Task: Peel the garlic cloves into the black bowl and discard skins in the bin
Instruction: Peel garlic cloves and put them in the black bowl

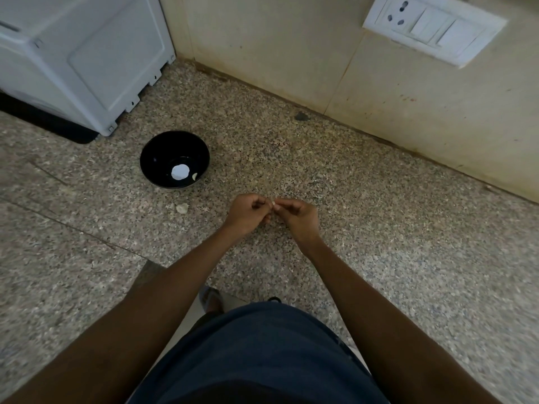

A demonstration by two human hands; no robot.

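Head view. I stand at a speckled stone counter [320, 158], looking down on both forearms. My left hand [248, 212] and right hand [297, 214] meet fingertip to fingertip above the counter, near its middle. Both hands have curled fingers and pinch one small pale piece, a garlic clove [273, 203], between them. Only a sliver of the clove shows; whether its skin is partly off cannot be told.

The black bowl [151, 158] sits on the counter to the left of my hands and further back, apart from them. It holds a round white spot [179, 172] at the bottom, whose nature I cannot tell, and one small pale piece [194, 176] beside it, probably a peeled clove. A pale scrap [182, 208], likely more garlic or skin, lies on the counter just in front of the bowl. No bin is in view.

Step in hand, as I judge it: peeling the clove held between both hands. The task looks to be at an early stage, since the bowl holds little.

Next move calls for: strip the skin with the fingertips while keeping a firm pinch on the clove, then reach left to drop the bare clove into the bowl. Retain the skin in one hand for the bin, which must first be located.

A white appliance [81, 53] stands at the back left, and a switch plate [434, 27] is on the wall.
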